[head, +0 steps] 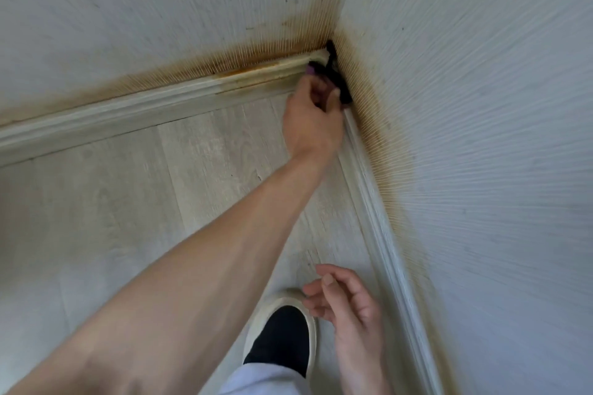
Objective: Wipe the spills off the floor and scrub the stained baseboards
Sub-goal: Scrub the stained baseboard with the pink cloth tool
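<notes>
My left hand (pixel 309 125) reaches into the room's corner and grips a small black scrubbing tool (pixel 340 83) with a purple part. The tool is pressed against the corner where the two white baseboards meet. One baseboard (pixel 128 112) runs along the back wall and carries orange-brown stains near the corner. The other baseboard (pixel 378 228) runs along the right wall. Brown staining (pixel 288 42) spreads over both walls just above the baseboards. My right hand (pixel 349 301) hangs low near the right baseboard, fingers loosely curled and holding nothing.
Pale wood-look floor planks (pixel 128 202) fill the space left of my arm. My foot in a white slip-on shoe (pixel 282 327) with a dark sock stands on the floor near the right baseboard. Textured light walls close off the back and right sides.
</notes>
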